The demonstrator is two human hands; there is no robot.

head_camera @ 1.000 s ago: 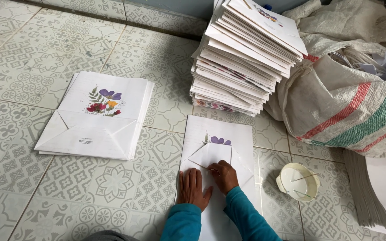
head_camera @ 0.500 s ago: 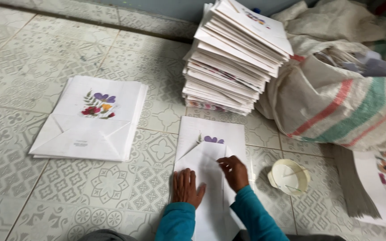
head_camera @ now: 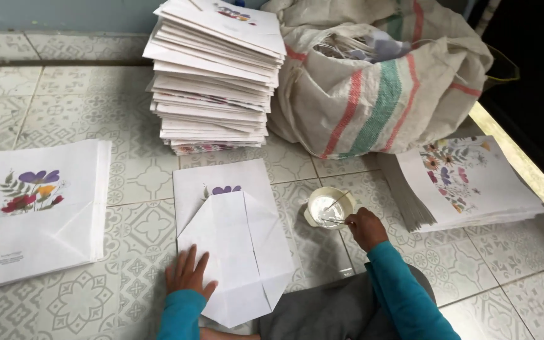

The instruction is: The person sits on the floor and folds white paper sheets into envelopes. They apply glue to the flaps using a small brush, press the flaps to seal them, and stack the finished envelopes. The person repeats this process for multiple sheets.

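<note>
A white paper bag (head_camera: 234,245) with a purple flower print lies flat on the tiled floor, its bottom flaps folded open. My left hand (head_camera: 187,274) rests flat with spread fingers on the bag's lower left edge. My right hand (head_camera: 365,228) is beside a small white bowl (head_camera: 328,208) of white paste and grips a thin stick (head_camera: 338,221) whose tip is in the bowl. Both sleeves are teal.
A tall stack of flat flowered bags (head_camera: 215,75) stands behind the bag. A striped woven sack (head_camera: 379,88) sits at the right rear. A finished pile (head_camera: 33,214) lies left, another flowered pile (head_camera: 467,182) right. A raised ledge (head_camera: 524,164) runs along the far right.
My right hand has left the bag and moved right to the paste bowl, taking hold of the stick. The left hand stays on the bag. The view shifted right.
</note>
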